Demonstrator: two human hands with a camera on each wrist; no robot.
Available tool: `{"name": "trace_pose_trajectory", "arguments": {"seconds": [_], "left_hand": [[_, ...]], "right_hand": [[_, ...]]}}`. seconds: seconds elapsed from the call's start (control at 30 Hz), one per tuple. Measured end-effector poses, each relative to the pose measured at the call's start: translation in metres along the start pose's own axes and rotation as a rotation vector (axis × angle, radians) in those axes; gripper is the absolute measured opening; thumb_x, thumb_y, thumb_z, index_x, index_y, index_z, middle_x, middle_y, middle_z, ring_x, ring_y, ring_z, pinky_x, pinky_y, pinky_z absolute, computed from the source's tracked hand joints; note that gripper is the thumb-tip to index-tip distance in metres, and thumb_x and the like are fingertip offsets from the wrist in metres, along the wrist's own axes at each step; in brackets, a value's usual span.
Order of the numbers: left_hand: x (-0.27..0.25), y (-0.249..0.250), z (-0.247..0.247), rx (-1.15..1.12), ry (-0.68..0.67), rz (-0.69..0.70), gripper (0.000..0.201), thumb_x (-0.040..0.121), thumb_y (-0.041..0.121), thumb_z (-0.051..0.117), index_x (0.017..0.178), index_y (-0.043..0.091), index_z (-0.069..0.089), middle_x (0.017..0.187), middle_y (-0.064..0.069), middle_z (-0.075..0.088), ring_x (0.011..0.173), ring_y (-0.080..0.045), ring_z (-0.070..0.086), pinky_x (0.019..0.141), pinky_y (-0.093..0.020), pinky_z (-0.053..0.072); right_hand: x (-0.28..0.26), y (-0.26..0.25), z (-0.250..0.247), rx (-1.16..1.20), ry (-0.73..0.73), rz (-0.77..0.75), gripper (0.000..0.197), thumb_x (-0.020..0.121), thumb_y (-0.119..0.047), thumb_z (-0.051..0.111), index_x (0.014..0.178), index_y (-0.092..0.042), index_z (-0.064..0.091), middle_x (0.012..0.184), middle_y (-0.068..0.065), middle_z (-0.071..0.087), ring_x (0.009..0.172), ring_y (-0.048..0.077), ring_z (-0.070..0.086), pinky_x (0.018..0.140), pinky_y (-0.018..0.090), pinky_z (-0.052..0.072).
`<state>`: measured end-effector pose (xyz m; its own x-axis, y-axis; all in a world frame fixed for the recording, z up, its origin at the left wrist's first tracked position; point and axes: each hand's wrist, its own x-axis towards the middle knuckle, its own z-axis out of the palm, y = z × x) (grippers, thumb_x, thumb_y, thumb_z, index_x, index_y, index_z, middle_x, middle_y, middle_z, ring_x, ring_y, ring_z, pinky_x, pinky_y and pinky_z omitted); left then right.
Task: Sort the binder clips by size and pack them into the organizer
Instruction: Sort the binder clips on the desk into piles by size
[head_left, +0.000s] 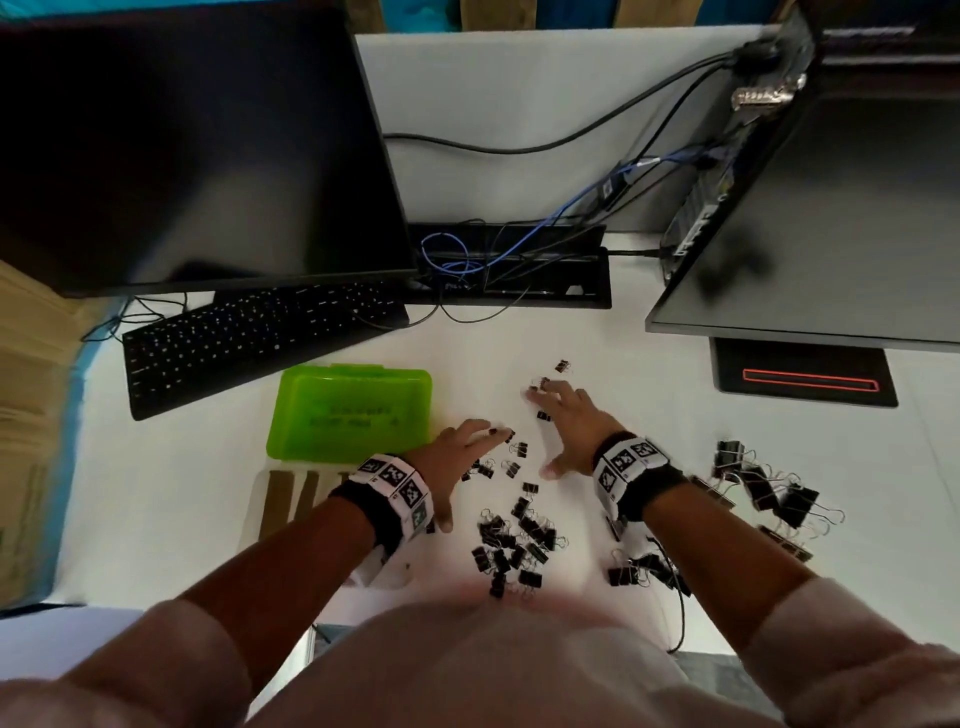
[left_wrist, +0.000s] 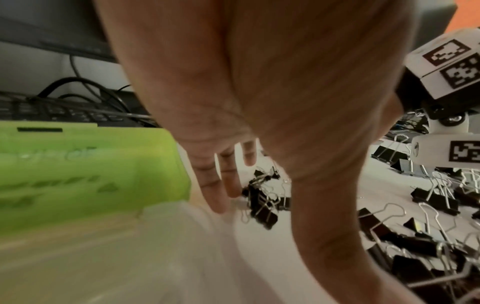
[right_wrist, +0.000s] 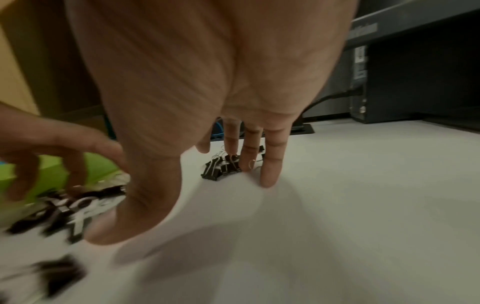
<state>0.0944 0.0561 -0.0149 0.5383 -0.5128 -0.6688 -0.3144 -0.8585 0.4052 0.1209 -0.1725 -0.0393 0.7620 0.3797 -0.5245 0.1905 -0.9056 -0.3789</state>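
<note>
Black binder clips lie scattered on the white desk (head_left: 649, 405). A pile of small clips (head_left: 514, 545) sits close to me, medium clips (head_left: 644, 569) lie to its right, and large clips (head_left: 769, 488) lie far right. My left hand (head_left: 467, 467) is spread flat beside the green organizer lid (head_left: 353, 410), its fingers touching a few small clips (left_wrist: 262, 201). My right hand (head_left: 550, 431) is also spread, with straight fingers (right_wrist: 270, 164) pressing on small clips (right_wrist: 221, 167) farther out. Neither hand holds anything. The clear organizer tray (head_left: 285, 499) lies under my left wrist.
A black keyboard (head_left: 249, 343) and a dark monitor (head_left: 182, 145) stand at the back left. Another monitor (head_left: 831, 208) on its base (head_left: 805, 374) stands at the right. Cables and a socket box (head_left: 519, 270) run along the back. One stray clip (head_left: 562, 366) lies beyond my right fingers.
</note>
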Motion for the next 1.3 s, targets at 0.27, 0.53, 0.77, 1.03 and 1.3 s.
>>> {"name": "trace_pose_trajectory", "arguments": {"seconds": [0.27, 0.53, 0.77, 1.03, 1.3], "left_hand": [[-0.005, 0.010, 0.014, 0.168, 0.028, -0.083, 0.139, 0.054, 0.000, 0.087, 0.147, 0.035, -0.009, 0.156, -0.003, -0.002, 0.136, -0.037, 0.022, 0.101, -0.050, 0.045], [0.001, 0.004, 0.012, -0.088, 0.233, -0.084, 0.128, 0.061, 0.001, 0.083, 0.148, 0.034, -0.005, 0.150, 0.002, 0.018, 0.133, -0.026, 0.036, 0.104, -0.042, 0.043], [-0.017, 0.003, 0.003, 0.292, 0.016, -0.055, 0.139, 0.054, 0.013, 0.088, 0.147, 0.023, -0.015, 0.158, -0.004, -0.009, 0.136, -0.033, 0.029, 0.101, -0.047, 0.045], [-0.016, 0.012, 0.012, 0.313, 0.127, -0.146, 0.113, 0.072, -0.011, 0.065, 0.148, 0.022, -0.012, 0.158, -0.010, -0.007, 0.122, -0.034, 0.046, 0.088, -0.048, 0.052], [0.004, 0.009, 0.010, 0.073, 0.260, -0.182, 0.112, 0.074, -0.020, 0.054, 0.147, 0.028, -0.016, 0.157, -0.005, 0.009, 0.082, -0.031, 0.064, 0.061, -0.035, 0.050]], "right_hand": [[-0.013, -0.018, 0.032, -0.002, 0.045, -0.084, 0.101, 0.067, -0.033, 0.081, 0.146, -0.024, 0.019, 0.153, 0.005, 0.019, 0.138, 0.026, 0.023, 0.110, 0.044, 0.033], [-0.007, -0.022, 0.032, 0.196, 0.211, -0.110, 0.060, 0.087, -0.023, 0.063, 0.139, -0.013, 0.035, 0.140, 0.009, 0.036, 0.127, 0.026, 0.041, 0.107, 0.037, 0.038], [0.010, -0.006, 0.010, 0.254, 0.394, -0.063, 0.054, 0.088, 0.003, 0.047, 0.138, -0.016, 0.039, 0.152, 0.005, 0.027, 0.138, 0.024, 0.032, 0.111, 0.029, 0.030], [0.028, -0.002, -0.008, 0.213, 0.132, 0.092, 0.076, 0.081, 0.009, 0.040, 0.148, -0.019, 0.016, 0.159, 0.004, 0.011, 0.146, 0.019, 0.008, 0.118, 0.030, 0.012], [0.002, -0.016, 0.027, 0.030, -0.013, -0.244, 0.092, 0.077, -0.022, 0.071, 0.148, -0.030, 0.013, 0.159, -0.001, 0.009, 0.146, 0.018, 0.009, 0.119, 0.038, 0.018]]}}
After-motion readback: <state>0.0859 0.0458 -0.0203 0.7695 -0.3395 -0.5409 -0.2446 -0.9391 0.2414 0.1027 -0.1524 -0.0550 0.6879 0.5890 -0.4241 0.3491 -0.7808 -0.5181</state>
